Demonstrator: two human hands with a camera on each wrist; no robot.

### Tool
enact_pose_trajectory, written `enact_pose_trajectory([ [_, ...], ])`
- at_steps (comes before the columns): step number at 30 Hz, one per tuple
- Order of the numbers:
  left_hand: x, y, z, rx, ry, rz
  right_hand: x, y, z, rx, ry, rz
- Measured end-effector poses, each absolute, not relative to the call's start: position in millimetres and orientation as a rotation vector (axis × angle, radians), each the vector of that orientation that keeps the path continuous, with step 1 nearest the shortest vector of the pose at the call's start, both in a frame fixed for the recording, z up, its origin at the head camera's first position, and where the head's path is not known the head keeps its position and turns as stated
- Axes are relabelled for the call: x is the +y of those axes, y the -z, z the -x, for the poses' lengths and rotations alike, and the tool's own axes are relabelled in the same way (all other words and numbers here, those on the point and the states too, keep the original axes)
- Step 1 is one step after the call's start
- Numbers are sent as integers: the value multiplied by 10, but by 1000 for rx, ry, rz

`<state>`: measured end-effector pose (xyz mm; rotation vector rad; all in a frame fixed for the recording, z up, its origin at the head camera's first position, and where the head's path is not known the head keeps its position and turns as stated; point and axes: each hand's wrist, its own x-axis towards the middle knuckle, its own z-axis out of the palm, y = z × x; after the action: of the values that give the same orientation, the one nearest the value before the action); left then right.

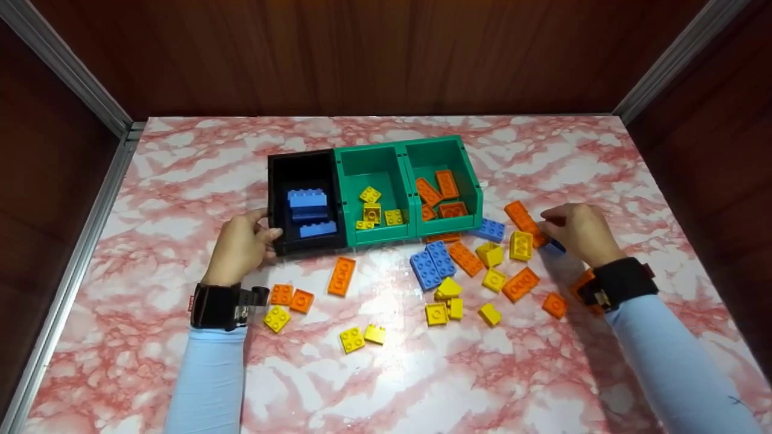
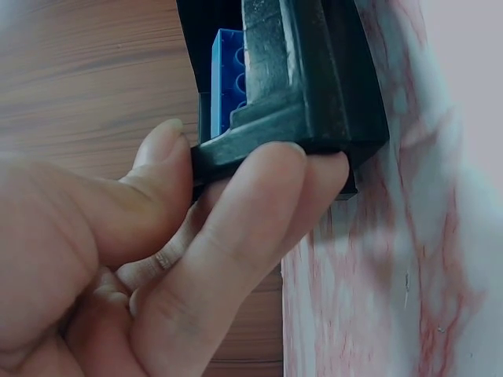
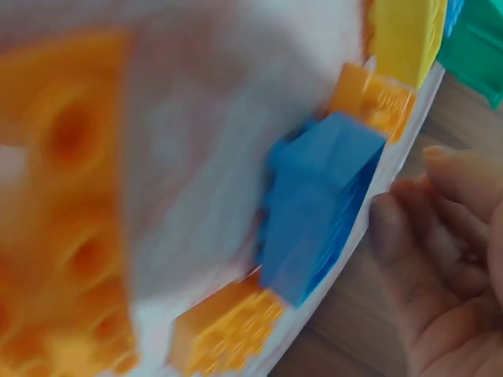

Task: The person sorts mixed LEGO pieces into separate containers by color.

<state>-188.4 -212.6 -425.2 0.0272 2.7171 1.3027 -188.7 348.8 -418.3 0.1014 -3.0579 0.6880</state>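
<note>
At the left front corner of a black bin (image 1: 313, 243), my left hand (image 1: 238, 246) grips the wall between thumb and fingers. Blue bricks (image 1: 307, 198) lie inside that bin, and one blue brick (image 2: 228, 78) shows past its rim in the left wrist view. My right hand (image 1: 584, 234) hovers at the right of the loose pile, fingers loosely bent and holding nothing. Closest to its fingertips is a blue brick (image 3: 318, 208), with a gap between them in the right wrist view. An orange brick (image 1: 522, 217) lies just left of this hand.
Two green bins join the black one: the middle bin (image 1: 380, 236) holds yellow bricks, the right bin (image 1: 449, 227) orange ones. Loose orange, yellow and blue bricks (image 1: 426, 270) spread before them. A few more, including a yellow brick (image 1: 277, 319), lie at front left. Wooden panels (image 1: 386, 60) enclose the table.
</note>
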Motion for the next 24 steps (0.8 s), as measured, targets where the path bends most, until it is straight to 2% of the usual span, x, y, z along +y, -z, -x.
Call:
enact_pose_trajectory([
  [15, -2114, 4246, 1881, 2713, -1318, -22, 3257, 4198, 1966, -3298, -574, 15],
  [21, -2115, 4241, 1884, 2699, -1327, -1, 3208, 3984, 1962, -3291, -713, 211],
  [24, -2124, 4241, 1882, 2695, -1334, 4, 3121, 3818, 1964, -3196, -767, 192],
])
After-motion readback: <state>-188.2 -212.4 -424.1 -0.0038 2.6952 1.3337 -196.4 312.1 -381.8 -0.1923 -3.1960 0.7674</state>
